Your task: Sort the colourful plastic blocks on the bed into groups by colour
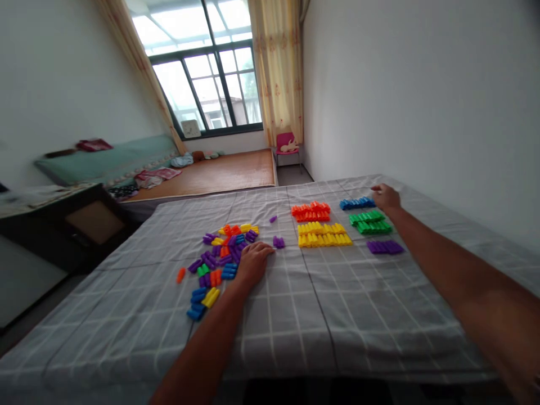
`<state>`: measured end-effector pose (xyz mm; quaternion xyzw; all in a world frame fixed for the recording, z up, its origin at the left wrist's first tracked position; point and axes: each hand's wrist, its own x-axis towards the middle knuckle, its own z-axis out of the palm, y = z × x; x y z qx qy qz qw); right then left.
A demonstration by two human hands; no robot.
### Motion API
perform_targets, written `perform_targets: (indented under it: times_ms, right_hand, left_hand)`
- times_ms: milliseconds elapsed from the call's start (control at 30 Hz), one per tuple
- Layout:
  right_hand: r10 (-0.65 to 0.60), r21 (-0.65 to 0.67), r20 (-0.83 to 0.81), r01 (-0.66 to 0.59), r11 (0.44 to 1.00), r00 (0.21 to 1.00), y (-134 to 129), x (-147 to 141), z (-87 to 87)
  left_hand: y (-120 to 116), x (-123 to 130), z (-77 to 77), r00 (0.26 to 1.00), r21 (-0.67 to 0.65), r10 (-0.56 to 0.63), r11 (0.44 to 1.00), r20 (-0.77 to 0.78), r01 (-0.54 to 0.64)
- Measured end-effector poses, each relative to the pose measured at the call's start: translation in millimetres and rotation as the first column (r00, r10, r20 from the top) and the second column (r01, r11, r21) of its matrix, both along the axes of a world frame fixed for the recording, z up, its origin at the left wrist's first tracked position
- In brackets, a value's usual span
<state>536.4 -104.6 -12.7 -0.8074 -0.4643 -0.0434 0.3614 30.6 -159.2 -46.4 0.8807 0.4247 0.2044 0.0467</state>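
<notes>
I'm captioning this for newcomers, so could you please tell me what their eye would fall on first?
Probably the jumbled pile of mixed-colour pieces on the left of the grey checked cloth, with the left hand at its right edge. Next, on the right, come neat groups of orange, yellow, green, blue and purple pieces, with the right hand beside the blue ones. The bright window stands out at the top.

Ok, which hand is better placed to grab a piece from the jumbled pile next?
Probably the left hand: it is at the edge of the jumbled pile, while the right hand is farther off, beside the blue row.
</notes>
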Motion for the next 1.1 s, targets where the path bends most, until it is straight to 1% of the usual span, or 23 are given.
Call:
perform_targets:
  times_ms: [67,100,133,200,300,367,400,467,533,567,633,700,733,767,800,867,900,933,1000,1033,1100]
  right_hand:
    - [0.138,0.006,0.017,-0.138,0.990,0.990,3,-46,9.1]
    - [0.227,0.007,0.032,-0.227,0.974,0.973,3,-72,12.5]
    - [0.325,0.005,0.048,-0.325,0.946,0.945,1,-100,15.0]
    - [0.504,-0.013,0.084,-0.505,0.863,0.860,-5,-158,16.5]
    - [0.718,-0.053,0.075,-0.717,0.695,0.692,-15,-239,12.4]
    - [0.803,-0.073,0.071,-0.800,0.595,0.591,-19,-285,9.1]
    - [0.828,-0.084,0.077,-0.824,0.561,0.555,-19,-305,8.0]
    - [0.856,-0.106,0.095,-0.850,0.516,0.508,-17,-339,7.5]
    - [0.880,-0.128,0.105,-0.871,0.475,0.464,-15,-368,8.4]
    - [0.897,-0.142,0.107,-0.886,0.440,0.429,-15,-382,8.9]
    - [0.941,-0.194,0.102,-0.922,0.336,0.322,-20,-406,9.4]
    - [0.977,-0.293,0.093,-0.932,0.212,0.193,-29,-427,9.0]
    - [0.985,-0.352,0.093,-0.921,0.167,0.143,-35,-436,8.7]
    - [0.988,-0.408,0.103,-0.901,0.149,0.117,-42,-443,8.6]
    - [0.986,-0.455,0.125,-0.876,0.157,0.111,-48,-449,8.7]
    - [0.975,-0.514,0.182,-0.834,0.202,0.124,-58,-457,10.0]
    - [0.972,-0.535,0.199,-0.818,0.212,0.121,-61,-458,11.2]
    - [0.974,-0.557,0.203,-0.806,0.200,0.101,-64,-457,12.7]
    - [0.982,-0.593,0.184,-0.793,0.137,0.032,-67,-452,15.7]
    - [0.985,-0.605,0.173,-0.789,0.107,0.001,-68,-448,16.9]
    - [0.987,-0.614,0.157,-0.786,0.071,-0.033,-72,-438,18.2]
  left_hand:
    - [0,-3,-0.5,1.000,-0.007,0.031,0.999,-0.004,-0.031]
    - [1,-5,-0.9,0.999,-0.011,0.051,0.999,-0.009,-0.051]
    - [1,-7,-1.4,0.997,-0.014,0.075,0.997,-0.012,-0.075]
    - [0,-8,-2.0,0.993,-0.020,0.118,0.993,-0.014,-0.119]
    - [-3,-8,1.9,0.989,-0.038,0.147,0.988,0.003,-0.147]
    - [-4,-10,11.4,0.983,-0.026,0.171,0.985,0.059,-0.170]
    - [-5,-13,18.6,0.974,-0.007,0.196,0.981,0.113,-0.196]
    - [-3,-25,36.9,0.932,0.041,0.253,0.961,0.259,-0.272]
    - [0,-46,56.7,0.871,0.054,0.300,0.936,0.388,-0.347]
    - [3,-60,65.4,0.847,0.039,0.326,0.926,0.421,-0.375]
    - [8,-88,77.3,0.829,-0.009,0.372,0.914,0.418,-0.405]
    - [13,-115,79.0,0.823,-0.044,0.438,0.890,0.361,-0.454]
    - [15,-127,75.7,0.820,-0.055,0.475,0.873,0.319,-0.484]
    - [17,-137,70.1,0.817,-0.063,0.508,0.857,0.273,-0.512]
    - [19,-145,62.5,0.815,-0.068,0.532,0.844,0.230,-0.531]
    - [23,-156,44.1,0.825,-0.075,0.539,0.842,0.171,-0.534]
    - [24,-161,34.5,0.833,-0.069,0.528,0.849,0.164,-0.525]
    - [26,-164,25.6,0.834,-0.051,0.524,0.850,0.170,-0.524]
    - [31,-170,11.4,0.824,-0.022,0.535,0.841,0.186,-0.541]
    - [33,-173,6.5,0.826,-0.015,0.530,0.843,0.191,-0.538]
    - [39,-178,0.8,0.841,0.010,0.501,0.858,0.203,-0.514]
